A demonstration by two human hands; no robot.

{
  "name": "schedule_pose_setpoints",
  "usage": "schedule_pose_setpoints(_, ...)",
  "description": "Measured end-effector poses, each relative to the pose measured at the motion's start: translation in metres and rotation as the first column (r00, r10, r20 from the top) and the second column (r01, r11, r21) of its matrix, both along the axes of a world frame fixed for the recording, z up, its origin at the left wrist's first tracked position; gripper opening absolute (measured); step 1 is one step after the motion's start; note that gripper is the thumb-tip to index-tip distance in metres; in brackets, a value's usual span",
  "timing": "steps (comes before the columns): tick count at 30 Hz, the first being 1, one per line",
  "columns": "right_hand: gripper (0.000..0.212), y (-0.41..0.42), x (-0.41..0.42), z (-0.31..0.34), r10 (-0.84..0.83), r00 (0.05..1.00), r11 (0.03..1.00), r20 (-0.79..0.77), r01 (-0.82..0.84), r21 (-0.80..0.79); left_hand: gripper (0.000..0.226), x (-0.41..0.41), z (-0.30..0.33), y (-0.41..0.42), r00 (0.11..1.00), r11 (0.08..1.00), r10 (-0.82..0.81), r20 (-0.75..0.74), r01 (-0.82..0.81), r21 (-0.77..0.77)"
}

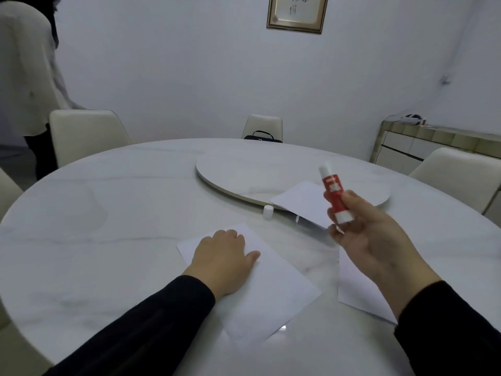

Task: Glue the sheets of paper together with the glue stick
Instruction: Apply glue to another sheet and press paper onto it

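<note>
Left hand (pixel 226 257) lies flat, fingers relaxed, pressing a white paper sheet (pixel 268 291) at 6 o'clock on the round white marble table (pixel 108 202). Right hand (pixel 371 237), raised at 3 o'clock, grips the uncapped red-and-white glue stick (pixel 334 191), tip up. Small white cap (pixel 267 212) stands near centre, beside the turntable (pixel 244 166).

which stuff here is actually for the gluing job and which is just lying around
For the job:
glue stick, held up uncapped in the right hand
its white cap on the table
near sheet under the left hand
right sheet
far sheet

Lying about:
turntable
black bag on the far chair
framed picture
</note>
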State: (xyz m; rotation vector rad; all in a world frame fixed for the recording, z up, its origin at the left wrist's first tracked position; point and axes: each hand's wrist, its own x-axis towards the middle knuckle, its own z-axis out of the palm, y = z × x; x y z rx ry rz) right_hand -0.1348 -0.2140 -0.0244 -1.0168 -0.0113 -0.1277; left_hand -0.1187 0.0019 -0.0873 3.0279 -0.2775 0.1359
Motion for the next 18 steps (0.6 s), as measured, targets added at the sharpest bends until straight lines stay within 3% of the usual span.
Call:
schedule_pose_setpoints(5,0.034,0.019,0.045,-0.013,-0.081,0.997,0.896,0.015,0.080,-0.436,0.042,0.000,-0.002,0.004,0.998,0.999,0.018,0.063,-0.020,0.034)
schedule_pose_setpoints(9,0.021,0.041,0.069,-0.027,-0.179,0.974,0.531,0.137,0.213,-0.820,0.042,0.001,-0.002,0.005,0.995,0.998,0.037,0.097,-0.041,0.046)
schedule_pose_setpoints(12,0.022,0.051,0.078,-0.035,-0.167,0.973,0.371,0.160,0.212,-0.904,0.042,0.001,-0.002,0.006,0.993,0.999,0.039,0.110,-0.041,0.018)
schedule_pose_setpoints(18,0.037,0.058,0.091,-0.041,-0.222,0.961,0.305,0.166,0.230,-0.924,0.037,0.001,-0.003,0.008,0.993,0.994,-0.036,0.117,0.047,-0.099)
